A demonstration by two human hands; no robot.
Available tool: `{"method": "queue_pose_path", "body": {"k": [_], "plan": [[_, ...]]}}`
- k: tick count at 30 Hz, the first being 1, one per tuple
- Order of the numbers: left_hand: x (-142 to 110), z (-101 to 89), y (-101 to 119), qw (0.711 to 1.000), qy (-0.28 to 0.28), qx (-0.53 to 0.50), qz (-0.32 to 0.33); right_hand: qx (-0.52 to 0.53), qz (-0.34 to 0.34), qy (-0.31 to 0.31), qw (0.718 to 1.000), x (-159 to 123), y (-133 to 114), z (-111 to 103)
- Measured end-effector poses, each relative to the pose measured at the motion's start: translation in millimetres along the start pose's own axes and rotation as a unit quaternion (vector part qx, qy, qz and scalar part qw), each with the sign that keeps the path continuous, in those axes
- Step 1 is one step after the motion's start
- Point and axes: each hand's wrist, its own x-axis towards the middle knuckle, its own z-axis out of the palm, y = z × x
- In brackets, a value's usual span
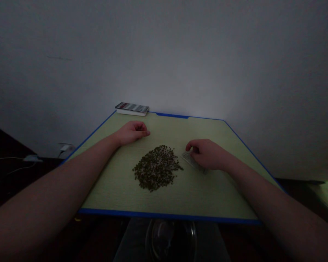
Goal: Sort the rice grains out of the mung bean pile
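Note:
A loose heap of small greenish-brown grains [155,168], like beans or seeds, lies spread on the pale yellow-green tabletop [164,201]. Behind the heap, to its left, my left hand [131,132] rests on the table with curled fingers and the thumb pointing right; whatever is inside the curl, if anything, is hidden. My right hand [206,153] is to the right of the heap, its fingers bent downward and closed over a flat, clear plastic piece [189,159]. Most of that piece is covered by the hand, and its exact kind is unclear. Neither hand touches the heap.
At the table's far left corner a phone [132,107] lies on a white box [131,112]. A blue rim [169,214] edges the table, and a grey wall [164,54] stands behind it. Below the near edge is a round glassy vessel [171,238]. A plug [66,147] and cables are at left.

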Motion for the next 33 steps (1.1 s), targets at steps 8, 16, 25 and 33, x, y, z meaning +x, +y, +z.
{"method": "queue_pose_path", "body": {"k": [8, 16, 25, 33], "plan": [[-1, 1.1, 5, 1.000, -0.002, 0.001, -0.003, 0.025, -0.031, -0.019, 0.999, -2, -4, -2], [-1, 0.4, 4, 1.000, 0.000, 0.007, -0.001, 0.007, -0.004, 0.011, 1.000, 5, -3, 7], [-1, 0.5, 2, 1.000, 0.000, 0.008, 0.004, -0.048, 0.055, -0.014, 0.997, 5, 16, -10], [0, 0.5, 2, 1.000, -0.002, 0.011, 0.007, -0.081, 0.105, -0.035, 0.991, 2, 49, -30]]}}
